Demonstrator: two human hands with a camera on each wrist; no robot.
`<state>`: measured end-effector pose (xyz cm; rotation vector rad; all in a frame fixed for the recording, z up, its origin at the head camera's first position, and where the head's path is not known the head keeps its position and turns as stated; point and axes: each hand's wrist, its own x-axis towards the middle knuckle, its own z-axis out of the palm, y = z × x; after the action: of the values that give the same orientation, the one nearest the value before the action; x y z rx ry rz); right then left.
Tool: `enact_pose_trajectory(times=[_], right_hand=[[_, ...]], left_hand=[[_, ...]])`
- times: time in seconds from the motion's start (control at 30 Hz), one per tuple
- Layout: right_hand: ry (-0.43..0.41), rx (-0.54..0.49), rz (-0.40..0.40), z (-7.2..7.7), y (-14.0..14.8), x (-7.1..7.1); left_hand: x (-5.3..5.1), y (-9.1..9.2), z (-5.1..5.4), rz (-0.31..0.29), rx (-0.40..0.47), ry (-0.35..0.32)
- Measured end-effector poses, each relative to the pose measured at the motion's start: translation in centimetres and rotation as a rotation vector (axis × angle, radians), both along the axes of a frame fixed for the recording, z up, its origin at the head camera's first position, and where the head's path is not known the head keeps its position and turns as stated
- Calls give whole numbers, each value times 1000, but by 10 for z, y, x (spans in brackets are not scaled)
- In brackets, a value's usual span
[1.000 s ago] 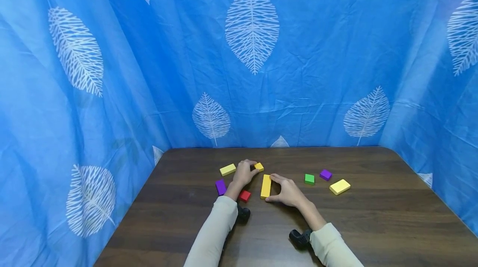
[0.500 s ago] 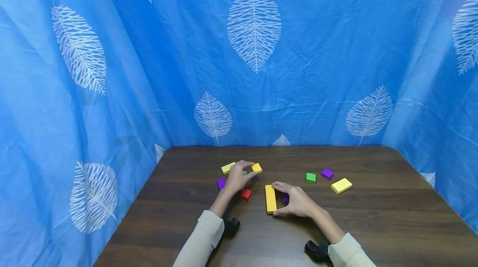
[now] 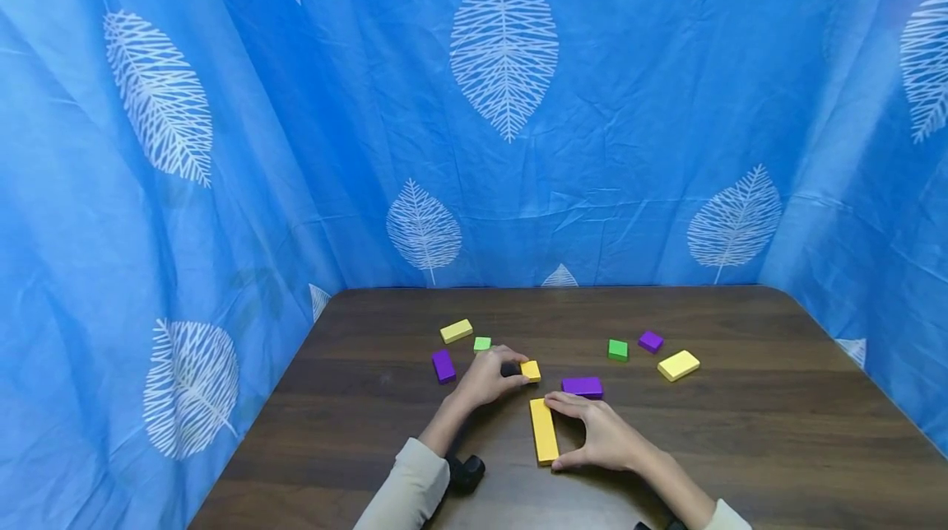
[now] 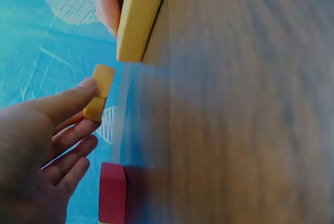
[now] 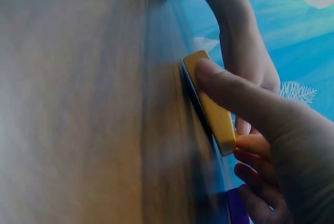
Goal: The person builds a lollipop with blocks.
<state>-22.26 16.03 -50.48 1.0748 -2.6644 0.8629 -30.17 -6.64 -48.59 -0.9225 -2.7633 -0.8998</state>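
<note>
My left hand [image 3: 483, 382] pinches a small orange-yellow wooden block [image 3: 530, 371] between thumb and fingers; in the left wrist view that block [image 4: 100, 92] appears held off the table. Long and yellow, another wooden block [image 3: 544, 433] lies lengthwise in the grip of my right hand [image 3: 603, 434], thumb at its near end and fingers at its far end. Whether it touches the table I cannot tell. Just beyond the right fingers lies a purple block [image 3: 583, 387]. A red block [image 4: 112, 192] shows in the left wrist view, but the left hand hides it in the head view.
Left of centre lie a pale yellow block [image 3: 456, 332], a purple block [image 3: 443, 366] and a light green block [image 3: 482, 344]. To the right are a green block [image 3: 618, 350], a small purple block [image 3: 651, 341] and a yellow block [image 3: 678, 365]. A blue leaf-patterned curtain [image 3: 592, 143] surrounds the brown table [image 3: 741, 431].
The right hand has drawn the long yellow block nearer the person, uncovering the purple block. The left hand has carried the small block rightward and nearer; the light green block now shows.
</note>
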Motion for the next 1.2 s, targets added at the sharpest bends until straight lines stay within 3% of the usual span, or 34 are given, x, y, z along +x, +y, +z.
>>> enact_pose_trajectory(times=[0.33,0.57,0.8,1.2], right_hand=[[-4,16,-16,-4,0,5],[49,-66,-39,-11,0,14],[143,-115,2,-19,-1,17],[137,-90,-35,-21,-6,17]], left_hand=[[2,5,-4,-2,-181,93],[4,3,-7,33,-141,78],[2,4,-11,26,-127,130],[4,7,-10,-14,-157,78]])
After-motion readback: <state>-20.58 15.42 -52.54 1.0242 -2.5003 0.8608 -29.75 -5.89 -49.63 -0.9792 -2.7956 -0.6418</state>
